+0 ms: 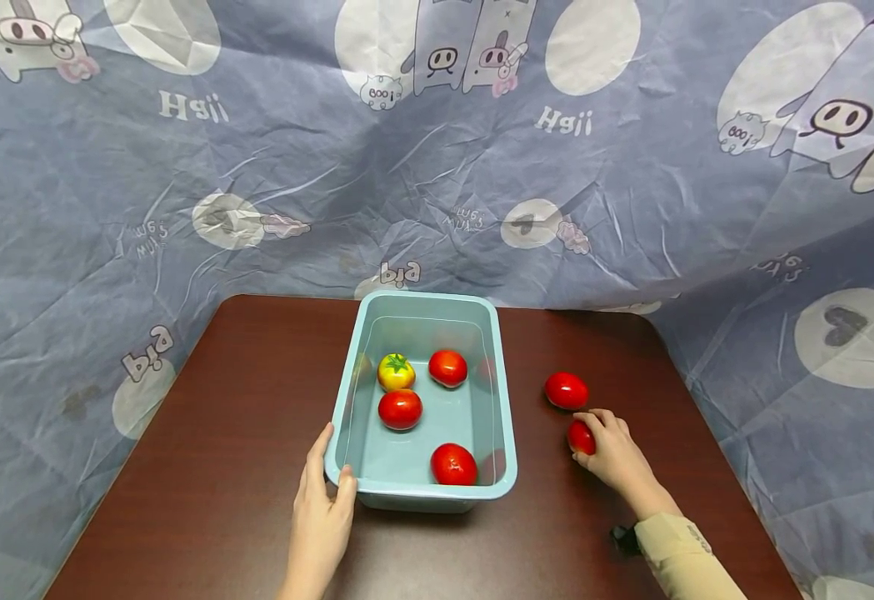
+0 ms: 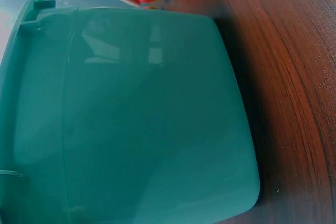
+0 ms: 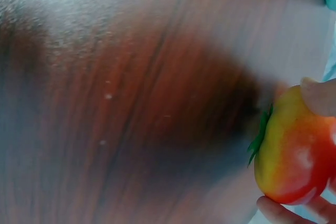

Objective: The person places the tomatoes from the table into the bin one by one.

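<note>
My left hand (image 1: 320, 512) holds the near left corner of a light blue plastic bin (image 1: 437, 492), thumb at the front rim and fingers along the left side. Inside the bin lie several tomatoes, among them a yellow one (image 1: 394, 375) with a green top and a red one (image 1: 453, 464) near the front. To the right of the bin, my right hand (image 1: 620, 458) grips a tomato (image 3: 294, 150), red with a yellow shoulder and green leaves, between thumb and fingers. Just beyond that hand, another red tomato (image 1: 566, 390) lies on the table.
A dark brown wooden table (image 1: 242, 433) carries everything. Behind it and at both sides hangs a grey-blue printed cloth (image 1: 407, 183). The bin's outer wall (image 2: 142, 119) fills most of the left wrist view. A black object (image 1: 624, 540) shows at the right cuff.
</note>
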`<act>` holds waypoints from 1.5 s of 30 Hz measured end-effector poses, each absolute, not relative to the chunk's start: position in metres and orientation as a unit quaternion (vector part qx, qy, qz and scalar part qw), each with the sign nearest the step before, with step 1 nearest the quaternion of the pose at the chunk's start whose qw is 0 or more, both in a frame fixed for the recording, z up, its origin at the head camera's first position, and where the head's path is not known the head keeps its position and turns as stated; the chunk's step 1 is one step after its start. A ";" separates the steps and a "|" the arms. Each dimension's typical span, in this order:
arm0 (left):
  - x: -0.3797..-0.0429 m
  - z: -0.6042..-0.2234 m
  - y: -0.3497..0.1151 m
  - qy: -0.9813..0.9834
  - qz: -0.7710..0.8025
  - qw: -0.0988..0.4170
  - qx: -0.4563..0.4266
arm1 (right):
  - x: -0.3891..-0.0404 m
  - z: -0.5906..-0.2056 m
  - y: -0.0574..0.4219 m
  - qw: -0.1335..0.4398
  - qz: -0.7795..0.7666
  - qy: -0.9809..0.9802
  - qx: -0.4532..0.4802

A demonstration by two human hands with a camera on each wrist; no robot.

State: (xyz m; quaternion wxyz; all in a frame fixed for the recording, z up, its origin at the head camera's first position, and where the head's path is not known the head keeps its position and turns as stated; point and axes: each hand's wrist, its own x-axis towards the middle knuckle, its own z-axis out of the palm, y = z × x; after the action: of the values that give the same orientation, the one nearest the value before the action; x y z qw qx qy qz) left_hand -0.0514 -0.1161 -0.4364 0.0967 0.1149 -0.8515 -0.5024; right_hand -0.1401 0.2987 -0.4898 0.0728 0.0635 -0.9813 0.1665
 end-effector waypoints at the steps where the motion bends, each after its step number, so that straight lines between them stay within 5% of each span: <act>1: -0.051 -0.437 -0.116 -0.851 -0.503 0.098 0.114 | -0.140 -0.488 0.298 0.076 0.166 -0.981 0.066; 45: -0.052 -0.437 -0.119 -0.848 -0.509 0.098 0.110 | -0.158 -0.415 0.244 0.086 0.156 -0.975 0.131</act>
State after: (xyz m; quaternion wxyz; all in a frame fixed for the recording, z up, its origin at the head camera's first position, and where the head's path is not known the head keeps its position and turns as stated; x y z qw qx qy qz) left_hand -0.0517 -0.1191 -0.4370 0.0979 0.1104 -0.8479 -0.5092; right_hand -0.1576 0.2439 -0.4149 0.0859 0.1306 -0.9753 0.1561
